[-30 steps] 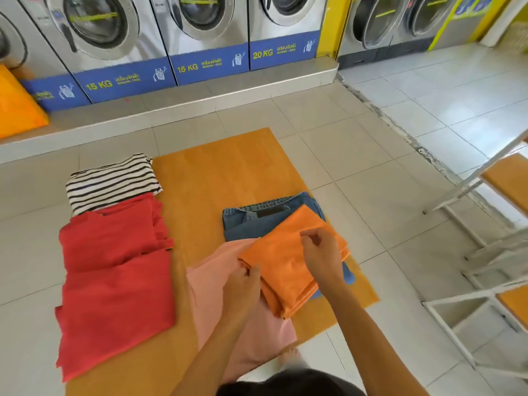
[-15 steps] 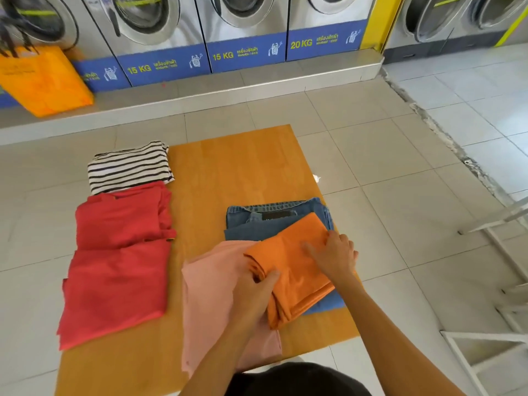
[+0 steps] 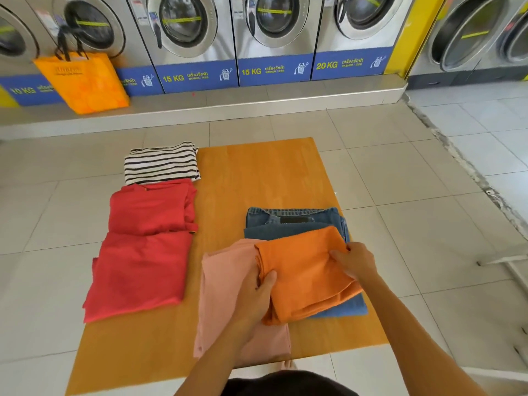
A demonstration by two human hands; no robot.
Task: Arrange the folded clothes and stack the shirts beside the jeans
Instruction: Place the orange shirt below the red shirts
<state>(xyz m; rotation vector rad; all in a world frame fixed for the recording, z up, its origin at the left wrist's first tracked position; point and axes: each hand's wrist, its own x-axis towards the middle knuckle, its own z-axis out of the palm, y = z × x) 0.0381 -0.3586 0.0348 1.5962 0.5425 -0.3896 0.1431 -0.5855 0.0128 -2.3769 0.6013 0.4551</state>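
A folded orange shirt [image 3: 303, 270] lies partly over the folded blue jeans [image 3: 288, 222] and a pink shirt [image 3: 225, 284] on the wooden table [image 3: 257, 178]. My left hand [image 3: 255, 298] grips the orange shirt's left edge, thumb on top. My right hand [image 3: 355, 261] holds its right edge. Along the table's left side lie a striped shirt [image 3: 161, 162] and two red folded garments, one at the middle [image 3: 151, 207] and one nearer me [image 3: 140, 272].
A row of washing machines [image 3: 183, 32] stands on a raised step at the back. An orange bag [image 3: 83, 81] sits on that step at the left. Tiled floor surrounds the table. A white frame [image 3: 503, 261] shows at the right edge.
The camera tilted up and left. Both hands shifted the orange shirt a little; my right hand slid from its top to its right edge and my left hand closed on the left edge.
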